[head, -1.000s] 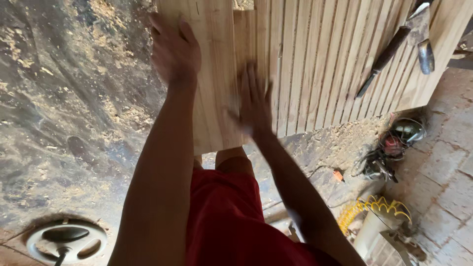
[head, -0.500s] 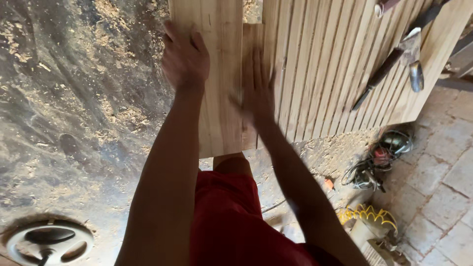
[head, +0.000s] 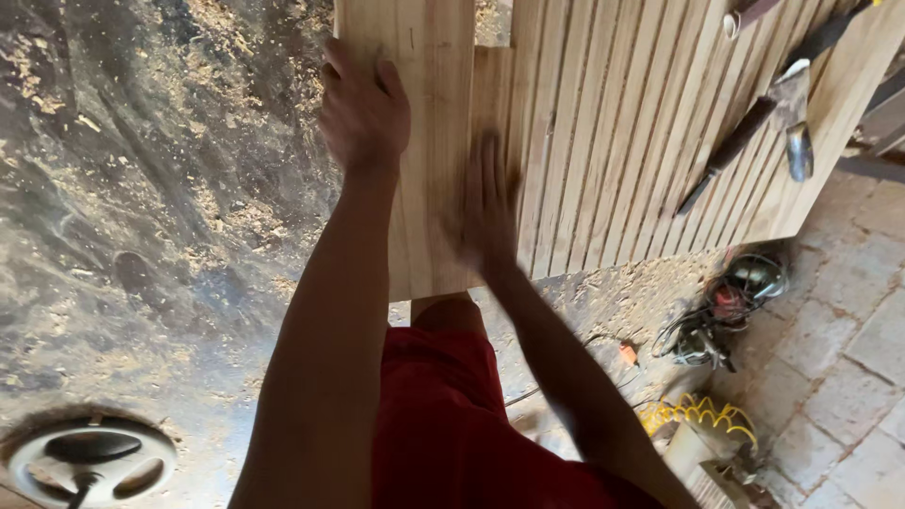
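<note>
1. The step in hand looks like seating a wide pale wooden plank (head: 429, 141) against a row of narrow pale wooden slats (head: 622, 132) that lie edge to edge on the table (head: 830, 113).
2. The plank lies flat at the left end of the slat row, its near end overhanging the table edge above the person's red shorts (head: 443, 415).
3. The left hand (head: 363, 118) rests on the plank's left edge, fingers curled over it; it seems to steady or press rather than lift.
4. The right hand (head: 485, 212) lies flat and open, fingers spread, across the seam between plank and first slats; it is blurred, so I cannot tell how firmly it presses.
5. The hands are apart, one on each side of the plank; neither is closed around anything.
6. A dark-handled hammer (head: 754, 123) lies on the slats, well apart from both hands.
7. Judging from this, the next move calls for even sideways pressure so the plank's edge meets the slats without a gap, and for keeping its near end in line with theirs.
8. Below, the sawdust-strewn floor (head: 141, 188) carries a tangle of cables and tools (head: 726, 311).
</note>
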